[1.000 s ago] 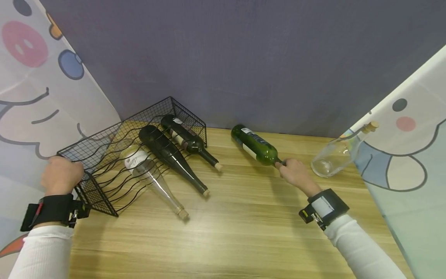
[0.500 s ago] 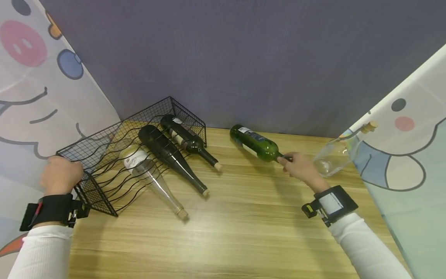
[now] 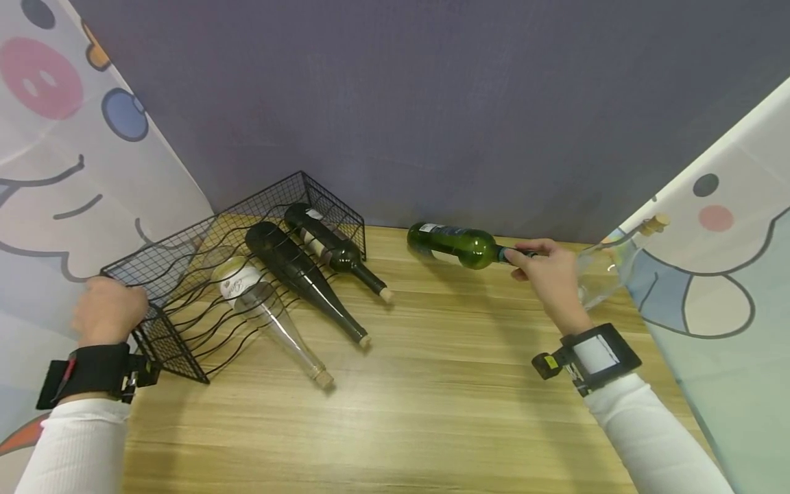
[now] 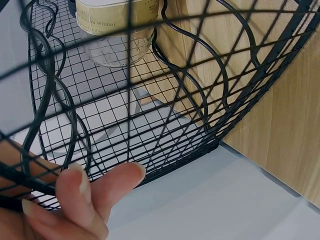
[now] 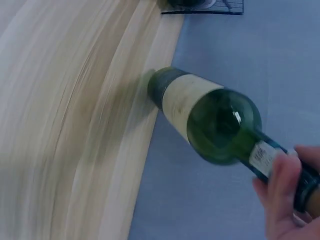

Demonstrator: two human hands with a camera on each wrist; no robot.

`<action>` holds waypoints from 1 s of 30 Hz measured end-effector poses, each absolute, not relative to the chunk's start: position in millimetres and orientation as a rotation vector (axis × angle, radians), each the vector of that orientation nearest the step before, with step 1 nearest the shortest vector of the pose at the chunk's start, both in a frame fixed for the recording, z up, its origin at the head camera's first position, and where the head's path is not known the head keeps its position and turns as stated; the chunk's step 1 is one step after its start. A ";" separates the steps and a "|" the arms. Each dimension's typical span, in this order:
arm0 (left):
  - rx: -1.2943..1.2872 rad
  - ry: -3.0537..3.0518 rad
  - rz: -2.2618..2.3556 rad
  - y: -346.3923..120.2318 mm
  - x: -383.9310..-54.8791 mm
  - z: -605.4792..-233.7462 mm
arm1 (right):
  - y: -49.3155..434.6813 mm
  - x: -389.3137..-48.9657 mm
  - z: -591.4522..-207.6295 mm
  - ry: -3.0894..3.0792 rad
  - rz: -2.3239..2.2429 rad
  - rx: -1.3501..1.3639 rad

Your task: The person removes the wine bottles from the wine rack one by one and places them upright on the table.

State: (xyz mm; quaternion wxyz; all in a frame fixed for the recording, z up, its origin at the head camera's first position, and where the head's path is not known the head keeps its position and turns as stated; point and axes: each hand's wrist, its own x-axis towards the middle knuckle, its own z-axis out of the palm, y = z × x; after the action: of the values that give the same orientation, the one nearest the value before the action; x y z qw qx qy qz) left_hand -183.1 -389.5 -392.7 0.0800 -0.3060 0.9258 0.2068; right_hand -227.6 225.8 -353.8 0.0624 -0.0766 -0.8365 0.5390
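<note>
My right hand (image 3: 546,274) grips the neck of a green wine bottle (image 3: 457,243) with a pale label, near the back of the table. In the right wrist view the wine bottle (image 5: 205,115) slants away from the fingers, base toward the table's back edge. At the left, my left hand (image 3: 110,309) holds the top corner of a black wire wine rack (image 3: 166,264); the left wrist view shows fingers (image 4: 117,185) curled around its wire. Three corked bottles lie in the rack: a clear bottle (image 3: 271,322) with a white label, a dark bottle (image 3: 308,281), and a dark labelled bottle (image 3: 333,243).
A clear glass bottle (image 3: 607,267) with a cork stands tilted at the right, partly behind my right hand. A grey wall (image 3: 432,116) rises behind the wooden table (image 3: 395,412). Cartoon-printed sheets (image 3: 728,274) flank both sides.
The right hand has moved right and slightly back, swinging the green wine bottle's neck until it lies nearly sideways. The left hand and the rack have stayed in place.
</note>
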 end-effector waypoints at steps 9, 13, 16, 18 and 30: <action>-0.908 2.785 0.637 -390.5 -182.8 -393.2 | 213.5 -240.8 -353.8 -1.807 2.127 -0.497; -0.902 2.788 0.648 -390.8 -182.0 -392.4 | 208.4 -246.6 -357.5 -1.641 2.261 -0.539; -0.894 2.798 0.635 -390.9 -182.0 -392.3 | 205.6 -248.6 -361.0 -1.579 2.304 -0.553; -0.895 2.800 0.630 -391.1 -182.1 -392.7 | 204.6 -248.5 -363.0 -1.592 2.307 -0.546; -0.878 2.841 0.624 -393.1 -184.1 -396.3 | 209.0 -245.0 -369.0 -1.446 2.505 -0.300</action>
State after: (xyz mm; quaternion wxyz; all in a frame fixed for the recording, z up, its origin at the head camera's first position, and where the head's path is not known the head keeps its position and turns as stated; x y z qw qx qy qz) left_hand -184.1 -393.1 -396.3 0.0517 -0.2888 0.9338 0.2050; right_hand -245.0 209.0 -369.0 0.1167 -0.1024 -0.4940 0.8555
